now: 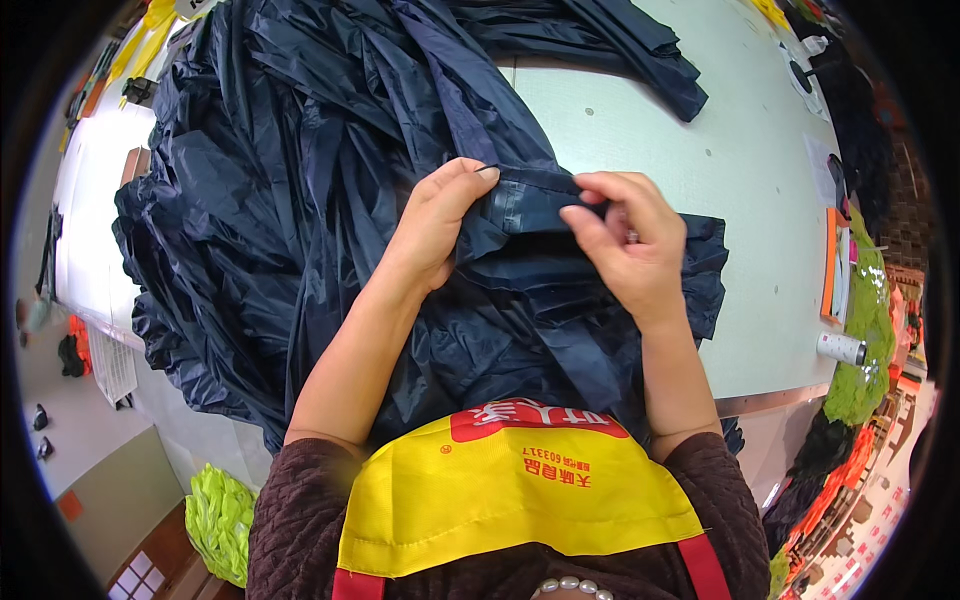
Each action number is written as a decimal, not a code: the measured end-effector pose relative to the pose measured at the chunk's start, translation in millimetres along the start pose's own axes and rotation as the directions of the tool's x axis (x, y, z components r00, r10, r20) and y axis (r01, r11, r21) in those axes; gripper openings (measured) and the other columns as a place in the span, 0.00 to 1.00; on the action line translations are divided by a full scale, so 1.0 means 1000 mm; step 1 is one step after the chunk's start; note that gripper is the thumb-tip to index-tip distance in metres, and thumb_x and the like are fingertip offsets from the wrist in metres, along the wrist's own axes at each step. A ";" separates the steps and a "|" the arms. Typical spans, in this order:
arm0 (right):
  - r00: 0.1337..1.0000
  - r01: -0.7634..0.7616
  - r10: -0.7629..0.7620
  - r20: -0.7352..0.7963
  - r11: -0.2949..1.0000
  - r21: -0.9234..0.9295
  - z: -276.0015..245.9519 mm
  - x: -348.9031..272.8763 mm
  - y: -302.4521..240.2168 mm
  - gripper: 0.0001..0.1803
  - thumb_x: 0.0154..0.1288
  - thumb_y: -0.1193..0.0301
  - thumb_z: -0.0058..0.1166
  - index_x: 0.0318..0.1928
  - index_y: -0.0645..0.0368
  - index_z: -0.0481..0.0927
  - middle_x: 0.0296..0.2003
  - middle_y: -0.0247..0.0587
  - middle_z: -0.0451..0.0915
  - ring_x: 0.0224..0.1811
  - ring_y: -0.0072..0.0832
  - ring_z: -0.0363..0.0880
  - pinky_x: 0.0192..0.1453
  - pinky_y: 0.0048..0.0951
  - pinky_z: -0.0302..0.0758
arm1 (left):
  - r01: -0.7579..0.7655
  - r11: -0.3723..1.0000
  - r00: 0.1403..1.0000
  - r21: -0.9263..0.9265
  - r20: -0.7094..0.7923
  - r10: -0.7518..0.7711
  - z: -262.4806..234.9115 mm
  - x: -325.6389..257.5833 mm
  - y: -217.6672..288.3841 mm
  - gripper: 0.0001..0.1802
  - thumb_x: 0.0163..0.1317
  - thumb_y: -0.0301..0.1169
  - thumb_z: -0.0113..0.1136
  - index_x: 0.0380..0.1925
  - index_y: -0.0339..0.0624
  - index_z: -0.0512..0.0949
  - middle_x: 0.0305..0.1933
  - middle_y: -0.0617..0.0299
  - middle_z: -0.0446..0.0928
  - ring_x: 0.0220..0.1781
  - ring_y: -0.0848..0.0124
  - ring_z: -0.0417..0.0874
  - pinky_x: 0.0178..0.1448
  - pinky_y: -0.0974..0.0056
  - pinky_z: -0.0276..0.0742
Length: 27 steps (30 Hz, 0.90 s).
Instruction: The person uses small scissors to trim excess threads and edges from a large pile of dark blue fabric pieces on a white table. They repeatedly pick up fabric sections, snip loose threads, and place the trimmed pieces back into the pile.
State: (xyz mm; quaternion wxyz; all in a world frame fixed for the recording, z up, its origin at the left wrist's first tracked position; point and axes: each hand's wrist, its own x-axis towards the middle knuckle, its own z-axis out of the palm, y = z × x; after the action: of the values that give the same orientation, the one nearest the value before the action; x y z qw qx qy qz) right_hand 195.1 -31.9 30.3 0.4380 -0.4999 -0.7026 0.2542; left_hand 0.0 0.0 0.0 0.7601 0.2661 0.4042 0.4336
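A large heap of shiny navy-blue garments [240,200] in thin fabric lies on the pale table in front of me. Near the middle, a stitched hem [535,205] with a translucent strip on its inner side is turned up. My left hand [425,230] is closed on the left end of this hem, thumb on top. At the right end, my right hand [640,240] has curled fingers, with dark fabric between forefinger and thumb. The far fingers of both hands are partly hidden.
The pale tabletop [740,170] shows to the right. A white cylindrical roll [842,348] lies at its right edge, near an orange-edged stack [832,265]. Yellow-green fabric [865,310] hangs beyond. A lime-green bundle [218,525] sits at lower left.
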 end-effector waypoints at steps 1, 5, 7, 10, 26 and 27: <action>0.998 0.056 -0.056 -0.010 0.998 -0.011 0.007 0.002 0.000 0.17 0.50 0.76 0.65 0.43 0.61 0.78 0.34 0.39 0.77 0.30 0.24 0.77 0.35 0.20 0.75 | 0.003 1.000 1.000 0.019 -0.002 -0.003 0.002 0.000 0.002 0.07 0.58 0.31 0.59 0.32 0.40 0.74 0.30 0.67 0.77 0.31 0.81 0.76 0.37 0.75 0.73; 0.999 0.048 -0.048 -0.007 0.999 0.008 0.018 0.002 0.008 0.14 0.51 0.76 0.63 0.40 0.64 0.78 0.35 0.40 0.77 0.30 0.25 0.78 0.35 0.20 0.75 | -0.036 0.980 0.998 0.194 -0.034 0.043 0.011 -0.004 -0.001 0.08 0.58 0.31 0.60 0.31 0.40 0.73 0.30 0.68 0.76 0.31 0.82 0.75 0.36 0.77 0.72; 1.000 -0.002 0.001 0.016 0.998 0.056 0.015 0.003 0.006 0.12 0.52 0.77 0.62 0.38 0.66 0.79 0.34 0.41 0.77 0.31 0.26 0.79 0.35 0.20 0.75 | -0.064 0.975 0.997 0.214 -0.026 0.071 0.013 -0.002 -0.002 0.09 0.58 0.31 0.60 0.33 0.38 0.75 0.30 0.67 0.77 0.31 0.82 0.76 0.36 0.77 0.71; 0.999 -0.021 0.019 0.032 0.998 0.057 0.016 0.004 0.011 0.11 0.52 0.77 0.62 0.37 0.66 0.79 0.34 0.41 0.77 0.31 0.26 0.79 0.34 0.21 0.75 | -0.049 0.977 0.999 0.206 -0.003 0.051 0.013 -0.001 -0.006 0.10 0.57 0.31 0.61 0.35 0.36 0.77 0.31 0.66 0.78 0.31 0.81 0.76 0.36 0.77 0.71; 0.962 0.189 -0.258 -0.087 0.863 -0.468 0.026 -0.007 0.007 0.14 0.37 0.79 0.62 0.29 0.55 0.77 0.27 0.35 0.74 0.28 0.32 0.76 0.29 0.27 0.74 | -0.048 0.979 0.988 0.200 -0.137 0.076 0.027 -0.003 -0.018 0.11 0.59 0.32 0.56 0.21 0.38 0.78 0.21 0.74 0.72 0.22 0.85 0.65 0.25 0.76 0.58; 0.959 0.191 -0.268 -0.096 0.856 -0.481 0.026 -0.007 0.006 0.14 0.37 0.79 0.62 0.29 0.55 0.77 0.27 0.34 0.74 0.28 0.32 0.76 0.28 0.27 0.74 | -0.070 0.976 0.986 0.204 -0.138 0.099 0.028 -0.003 -0.018 0.12 0.59 0.32 0.56 0.21 0.38 0.78 0.20 0.74 0.71 0.21 0.85 0.64 0.24 0.76 0.57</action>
State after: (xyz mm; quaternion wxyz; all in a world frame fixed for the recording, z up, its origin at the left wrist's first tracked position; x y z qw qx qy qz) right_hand 176.3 -34.3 10.4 0.3866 -0.5218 -0.7603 -0.0173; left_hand 31.2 -13.1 2.7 0.6787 0.3250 0.4887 0.4415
